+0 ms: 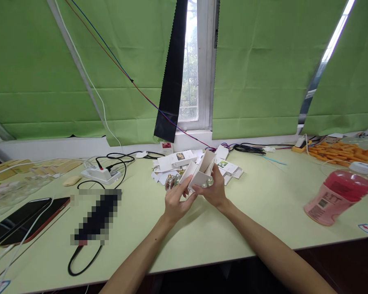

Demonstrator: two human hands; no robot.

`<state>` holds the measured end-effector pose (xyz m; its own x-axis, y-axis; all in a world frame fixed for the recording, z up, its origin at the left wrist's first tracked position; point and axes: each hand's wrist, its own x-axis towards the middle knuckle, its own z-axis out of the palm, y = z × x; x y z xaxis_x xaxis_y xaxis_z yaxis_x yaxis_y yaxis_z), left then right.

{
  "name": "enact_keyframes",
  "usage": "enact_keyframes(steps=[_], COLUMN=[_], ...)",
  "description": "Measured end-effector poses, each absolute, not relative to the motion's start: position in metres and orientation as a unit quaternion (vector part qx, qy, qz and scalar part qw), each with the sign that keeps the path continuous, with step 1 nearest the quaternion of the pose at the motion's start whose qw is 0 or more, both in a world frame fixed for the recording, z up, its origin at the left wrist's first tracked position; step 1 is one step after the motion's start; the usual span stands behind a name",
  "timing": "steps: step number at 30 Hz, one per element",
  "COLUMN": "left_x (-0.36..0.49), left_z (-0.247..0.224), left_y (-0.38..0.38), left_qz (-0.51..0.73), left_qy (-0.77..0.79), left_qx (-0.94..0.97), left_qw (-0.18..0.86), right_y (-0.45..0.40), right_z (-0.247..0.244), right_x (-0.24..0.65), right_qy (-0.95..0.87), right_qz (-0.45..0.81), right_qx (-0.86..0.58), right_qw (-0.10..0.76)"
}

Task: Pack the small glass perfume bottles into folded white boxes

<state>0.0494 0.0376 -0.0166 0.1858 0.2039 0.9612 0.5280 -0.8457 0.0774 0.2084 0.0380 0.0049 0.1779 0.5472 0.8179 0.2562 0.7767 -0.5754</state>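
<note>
Between my two hands is a small white cardboard box (199, 178) with its flaps standing up, tilted above the table. My left hand (178, 201) grips its lower left side, fingers and thumb closed on it. On the right side, my right hand (215, 190) is closed round the box with the thumb at its lower edge. Just behind lies a pile of flat white cartons (180, 158), some with small printed pictures. Several small shiny objects (171, 181) sit by the pile, partly hidden by my hands; I cannot make out their kind.
A bottle of pink drink (337, 196) stands at the right on the table (233, 241). Orange pieces (340, 153) lie behind it. To the left are a power strip (102, 175) with cables, dark phones or tablets (27, 220) and clear plastic packs (6, 196). Green blinds hang behind.
</note>
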Motion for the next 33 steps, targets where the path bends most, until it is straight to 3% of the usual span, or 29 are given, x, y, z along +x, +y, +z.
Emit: enact_keyframes(steps=[10, 19, 33], left_x=[0.0502, 0.0492, 0.0485], left_z=[-0.0149, -0.0144, -0.0147], left_y=[0.0388, 0.0378, 0.0384], left_qz=[-0.589, -0.559, -0.54], left_qy=[-0.251, -0.282, -0.298], left_qx=[-0.757, -0.777, -0.785], left_qw=[0.13, 0.065, 0.056], right_y=[0.039, 0.0409, 0.0411], right_z=[0.0071, 0.0045, -0.001], right_x=[0.2082, 0.2092, 0.2079], right_qy=[-0.642, -0.65, -0.673], right_qz=[0.17, 0.142, 0.086], right_qx=[-0.334, -0.349, -0.36], right_qw=[0.669, 0.66, 0.64])
